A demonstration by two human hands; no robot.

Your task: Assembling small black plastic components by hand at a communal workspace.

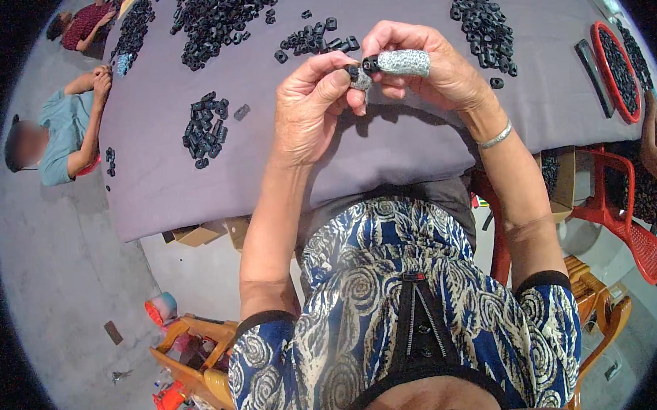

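Note:
Above the near part of the cloth-covered table, my two hands meet. My left hand pinches a small black plastic piece between thumb and fingers. Right beside it, my right hand grips another small black plastic piece with an opening in its end. Whether the two pieces touch or join is hard to make out. A silvery speckled wrap covers a finger of my right hand, and a similar wrap shows at my left fingertips. Just beyond lies a loose heap of black pieces.
Further piles of black pieces lie at the far left, left and right. A red-rimmed tray of pieces and a black bar are at the right. People sit at the left and right edges. A red chair stands right.

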